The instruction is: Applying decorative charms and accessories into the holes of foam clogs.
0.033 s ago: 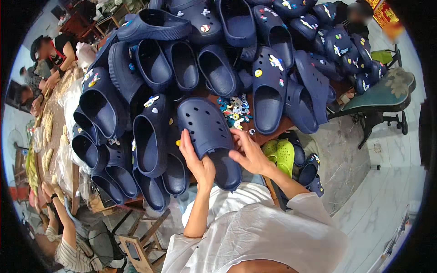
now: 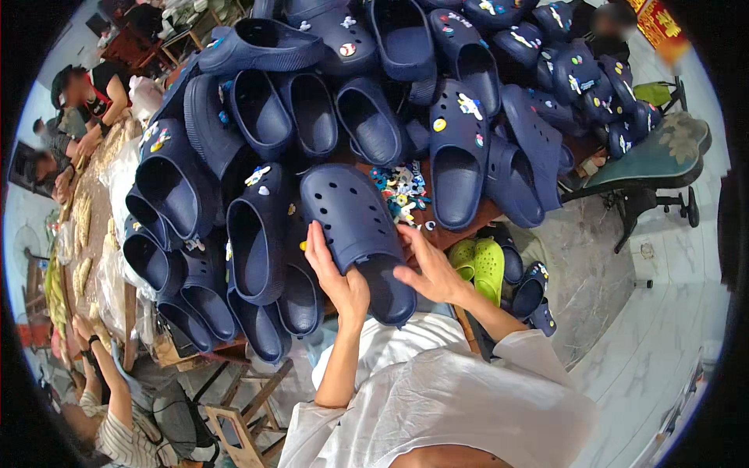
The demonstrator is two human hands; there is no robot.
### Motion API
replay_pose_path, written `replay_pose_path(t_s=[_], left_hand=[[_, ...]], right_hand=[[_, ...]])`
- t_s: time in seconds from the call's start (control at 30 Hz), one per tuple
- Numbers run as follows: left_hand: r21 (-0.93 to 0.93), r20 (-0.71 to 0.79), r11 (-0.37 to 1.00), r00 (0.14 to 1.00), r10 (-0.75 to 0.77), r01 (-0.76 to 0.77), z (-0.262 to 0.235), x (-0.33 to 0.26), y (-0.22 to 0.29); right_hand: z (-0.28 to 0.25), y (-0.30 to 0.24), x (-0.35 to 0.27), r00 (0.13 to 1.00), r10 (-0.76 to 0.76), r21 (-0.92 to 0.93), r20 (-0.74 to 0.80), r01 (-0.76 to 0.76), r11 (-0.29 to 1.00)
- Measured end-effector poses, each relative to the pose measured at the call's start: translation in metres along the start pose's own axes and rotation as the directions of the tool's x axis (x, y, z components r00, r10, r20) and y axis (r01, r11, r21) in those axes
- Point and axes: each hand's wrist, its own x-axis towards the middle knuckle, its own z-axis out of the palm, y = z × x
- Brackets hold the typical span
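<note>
Navy-blue, round-toed foam clog (image 2: 342, 204) with rows of small round holes, toe pointing away, in front of the loose white cloth shirt (image 2: 468, 398). Hardly any difference from the earlier frame: heel end swung slightly to the right, toe in nearly the same spot, both palms placed much as before. In a narrow clasp, bare left hand (image 2: 343, 285) with fingers close together along the clog's left side, thumb by the heel opening, holding from there. Spread and slack, bare right hand (image 2: 429, 265) at the opposite side, thumb well parted from the fingers; firm contact or mere nearness, impossible to tell. Just beyond, small multicoloured charms (image 2: 402, 191) in a loose heap on a reddish-brown surface (image 2: 489, 215). To the left and farther off, piled navy-blue foam clogs (image 2: 257, 242), many with charms. Lower right, lime-green foam clogs (image 2: 489, 265).
</note>
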Motion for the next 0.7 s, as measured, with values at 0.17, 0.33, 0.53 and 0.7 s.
replay_pose_path(t_s=[0.17, 0.33, 0.53, 0.7], left_hand=[[-0.068, 0.002, 0.987, 0.989, 0.147, -0.147, 0.017, 0.023, 0.054], [-0.174, 0.061, 0.922, 0.931, 0.36, -0.345, 0.06, 0.04, 0.078], [-0.496, 0.366, 0.867, 0.895, 0.255, -0.044, 0.104, 0.024, 0.054], [-0.204, 0.397, 0.974, 0.901, 0.174, -0.098, 0.144, 0.031, 0.008]], right_hand=[[-0.004, -0.008, -0.032, 0.994, 0.108, 0.106, -0.023, -0.105, 0.989], [-0.004, 0.018, -0.06, 0.853, 0.208, 0.391, -0.478, -0.005, 0.921], [-0.077, 0.038, -0.065, 0.55, 0.359, 0.521, -0.754, 0.169, 0.837], [-0.165, 0.061, -0.045, 0.563, 0.499, 0.695, -0.659, 0.2, 0.691]])
